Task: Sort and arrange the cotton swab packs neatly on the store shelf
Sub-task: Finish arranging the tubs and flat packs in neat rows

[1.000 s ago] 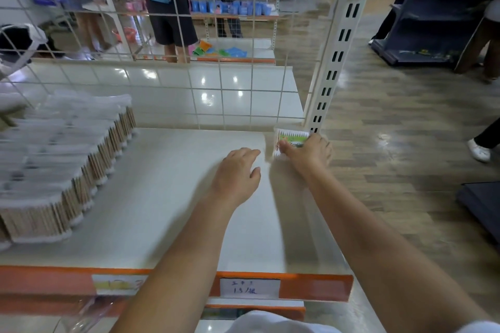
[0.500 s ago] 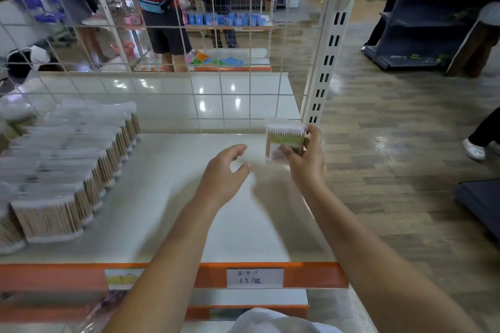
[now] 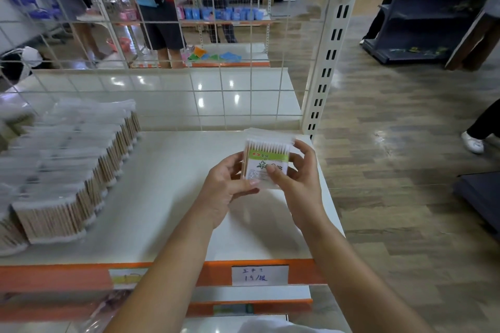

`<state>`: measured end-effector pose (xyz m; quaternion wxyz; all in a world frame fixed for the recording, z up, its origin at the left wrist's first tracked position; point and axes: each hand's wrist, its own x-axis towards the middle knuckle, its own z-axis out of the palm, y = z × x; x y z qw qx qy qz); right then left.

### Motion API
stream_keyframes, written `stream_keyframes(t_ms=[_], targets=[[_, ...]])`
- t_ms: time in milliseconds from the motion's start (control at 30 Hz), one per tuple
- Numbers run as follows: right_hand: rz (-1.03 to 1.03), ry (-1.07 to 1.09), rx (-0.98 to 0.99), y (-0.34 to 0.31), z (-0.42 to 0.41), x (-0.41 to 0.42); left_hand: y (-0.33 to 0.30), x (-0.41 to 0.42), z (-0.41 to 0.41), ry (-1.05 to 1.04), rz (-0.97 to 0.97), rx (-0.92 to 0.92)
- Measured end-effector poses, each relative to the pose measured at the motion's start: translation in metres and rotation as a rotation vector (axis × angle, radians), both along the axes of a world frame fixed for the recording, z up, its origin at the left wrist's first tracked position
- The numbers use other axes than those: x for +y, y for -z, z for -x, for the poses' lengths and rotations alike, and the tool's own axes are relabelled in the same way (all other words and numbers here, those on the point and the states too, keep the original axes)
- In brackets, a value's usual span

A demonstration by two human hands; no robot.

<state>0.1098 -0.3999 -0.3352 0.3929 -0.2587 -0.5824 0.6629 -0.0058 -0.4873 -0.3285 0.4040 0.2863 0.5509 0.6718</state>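
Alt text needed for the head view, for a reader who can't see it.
Both hands, left and right, hold one cotton swab pack upright above a white shelf. Rows of packs lie at the shelf's left; a wire grid backs it.

The swab pack (image 3: 266, 163) is glossy clear plastic with a paper label over wooden sticks; the shelf (image 3: 173, 186) is smooth white-painted metal, backed by wire mesh (image 3: 151, 35).
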Motion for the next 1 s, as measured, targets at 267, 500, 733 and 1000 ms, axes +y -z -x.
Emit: stream_keyframes(t_ms=[267,500,733,1000], targets=[[0.030,0.043,0.030,0.000,-0.002,0.000,0.000,0.001,0.001,0.027,-0.013,-0.085],[-0.096,0.109,0.000,0.002,0.000,-0.004,0.001,-0.001,0.006,0.051,-0.061,-0.231],[-0.121,0.167,-0.046,0.002,-0.001,-0.006,-0.002,-0.003,0.007,0.047,-0.101,-0.258],[-0.313,0.150,-0.125,0.007,0.000,-0.004,-0.003,-0.008,0.009,0.056,-0.167,-0.265]])
